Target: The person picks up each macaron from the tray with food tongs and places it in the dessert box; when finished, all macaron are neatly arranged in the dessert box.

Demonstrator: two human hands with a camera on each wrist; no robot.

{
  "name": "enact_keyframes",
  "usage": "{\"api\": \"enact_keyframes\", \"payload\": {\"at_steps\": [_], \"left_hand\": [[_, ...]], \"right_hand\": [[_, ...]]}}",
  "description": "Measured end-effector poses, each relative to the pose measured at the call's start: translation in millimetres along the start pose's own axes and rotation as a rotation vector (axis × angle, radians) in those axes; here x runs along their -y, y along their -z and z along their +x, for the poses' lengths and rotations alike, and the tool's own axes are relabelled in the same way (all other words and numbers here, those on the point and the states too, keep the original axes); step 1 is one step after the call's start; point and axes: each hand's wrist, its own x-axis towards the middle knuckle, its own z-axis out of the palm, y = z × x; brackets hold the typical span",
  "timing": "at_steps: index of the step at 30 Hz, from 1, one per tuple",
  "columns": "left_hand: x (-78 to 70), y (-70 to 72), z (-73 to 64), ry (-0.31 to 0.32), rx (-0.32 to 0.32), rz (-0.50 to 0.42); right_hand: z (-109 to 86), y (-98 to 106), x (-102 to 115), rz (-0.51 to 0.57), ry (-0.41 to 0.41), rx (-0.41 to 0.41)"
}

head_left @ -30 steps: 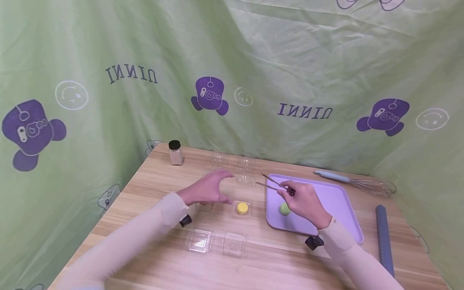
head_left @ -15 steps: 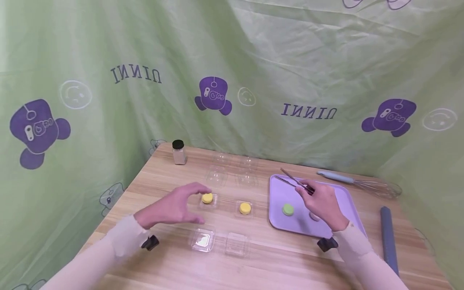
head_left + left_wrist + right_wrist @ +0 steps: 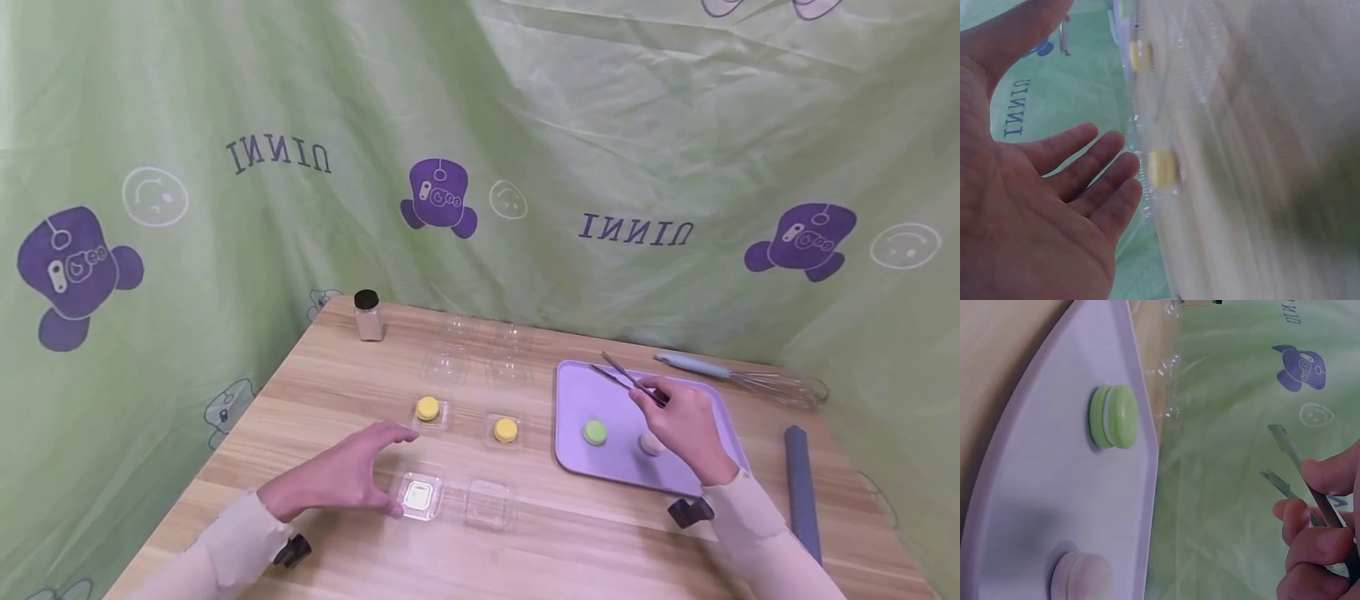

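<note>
My right hand (image 3: pixel 678 421) holds metal tongs (image 3: pixel 626 379) over the purple tray (image 3: pixel 577 400); their toothed tips stand apart with nothing between them. On the tray lie a green macaron (image 3: pixel 595 432) and a pale pinkish one (image 3: pixel 1082 576), partly behind the hand in the head view. My left hand (image 3: pixel 341 471) is empty, thumb and fingers spread, beside a clear plastic box base (image 3: pixel 418 496). Behind it, one yellow macaron (image 3: pixel 427 408) sits in a clear box, and a second yellow macaron (image 3: pixel 506 430) sits in another to its right. Another clear base (image 3: pixel 489 504) stands in front.
Several clear domed lids (image 3: pixel 446 364) stand at the back of the wooden table (image 3: pixel 315 392). A black-capped jar (image 3: pixel 368 317) is at the back left. A whisk (image 3: pixel 738 379) lies behind the tray, and a blue-grey roll (image 3: pixel 802 492) lies to its right.
My left hand has drawn back left and toward me, uncovering the left yellow macaron. My right hand has moved right with the tongs, and the pale macaron now shows beside it.
</note>
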Motion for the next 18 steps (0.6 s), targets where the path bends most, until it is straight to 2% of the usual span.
{"api": "enact_keyframes", "payload": {"at_steps": [7,18], "left_hand": [[4.0,-9.8,3.6,0.008,0.015,0.019],[4.5,-12.9,8.0,-0.013,0.047,0.052]], "right_hand": [[-4.4,3.3,-2.5,-0.012,-0.06,0.051],[-21.5,6.0,-11.8,-0.012,-0.13,0.128]]}}
